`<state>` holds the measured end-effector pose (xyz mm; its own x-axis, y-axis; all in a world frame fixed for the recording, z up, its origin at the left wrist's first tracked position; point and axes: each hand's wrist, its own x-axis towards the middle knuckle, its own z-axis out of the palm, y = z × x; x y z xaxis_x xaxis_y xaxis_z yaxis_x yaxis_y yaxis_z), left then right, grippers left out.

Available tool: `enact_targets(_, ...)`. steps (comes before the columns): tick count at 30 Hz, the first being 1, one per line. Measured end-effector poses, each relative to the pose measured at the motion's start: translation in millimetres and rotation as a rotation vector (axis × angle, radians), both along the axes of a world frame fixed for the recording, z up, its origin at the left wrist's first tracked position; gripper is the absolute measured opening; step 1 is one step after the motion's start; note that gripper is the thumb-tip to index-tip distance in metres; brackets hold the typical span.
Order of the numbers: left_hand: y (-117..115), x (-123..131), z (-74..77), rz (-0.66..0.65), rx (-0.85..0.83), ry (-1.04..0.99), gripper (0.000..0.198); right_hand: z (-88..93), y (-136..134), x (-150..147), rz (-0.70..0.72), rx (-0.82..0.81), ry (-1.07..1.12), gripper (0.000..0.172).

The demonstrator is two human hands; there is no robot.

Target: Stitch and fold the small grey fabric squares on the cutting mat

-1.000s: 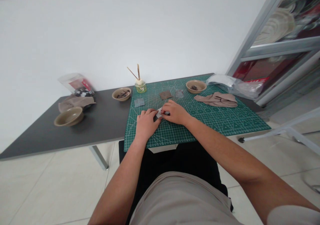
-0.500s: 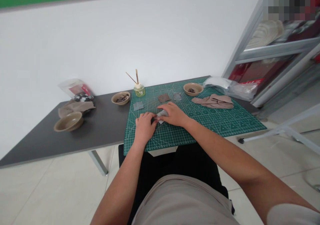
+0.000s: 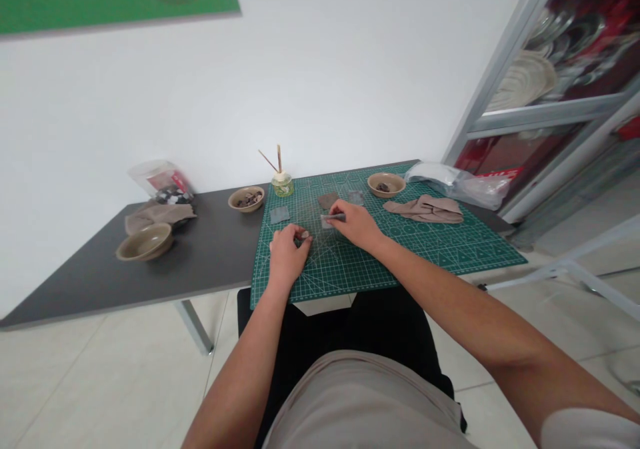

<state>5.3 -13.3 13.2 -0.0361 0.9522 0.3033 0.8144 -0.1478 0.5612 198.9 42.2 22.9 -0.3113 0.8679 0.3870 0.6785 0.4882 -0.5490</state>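
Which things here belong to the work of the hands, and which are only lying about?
In the work: left hand holding a small piece, right hand holding a grey square, green cutting mat, brown square, bowl of dark pieces.

Lying about: reed diffuser, plastic bag, beige cloth.

We count two hands (image 3: 353,226), two held pieces (image 3: 333,218), three small squares (image 3: 279,214) on one cutting mat (image 3: 415,256), three ceramic bowls (image 3: 385,184), two tan cloths (image 3: 425,209), one glass jar (image 3: 282,186), two sticks (image 3: 279,159), one plastic bag (image 3: 457,184).
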Motion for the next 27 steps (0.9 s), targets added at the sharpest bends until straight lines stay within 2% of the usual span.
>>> enact_targets(5, 0.8, 0.3, 0.2, -0.01, -0.024, 0.028, 0.008, -5.1, -3.0, 2.7, -0.067, -0.001, -0.043, 0.015)
enact_targets(8, 1.1, -0.2, -0.5, -0.022, -0.016, 0.034, 0.008, -5.9, -3.9, 2.7, -0.054, 0.013, -0.06, 0.019)
enact_targets(12, 2.2, -1.1, -3.9, -0.03, 0.004, 0.023, 0.01, -6.6, -5.0, 0.7, -0.113, 0.044, -0.053, 0.018)
enact_targets(20, 2.8, -1.2, -7.5, -0.051, 0.051, -0.001, 0.009, -7.5, -9.2, -7.1, -0.118, 0.02, -0.092, 0.016)
enact_targets(24, 3.0, -1.8, -7.9, -0.081, 0.059, 0.001, 0.009, 2.6, 3.5, -11.0, -0.118, 0.02, -0.104, 0.012)
enact_targets(27, 3.5, -2.3, -8.8, -0.094, 0.065, -0.006, 0.008, 16.6, 22.9, -18.9, -0.12, 0.194, -0.121, 0.006)
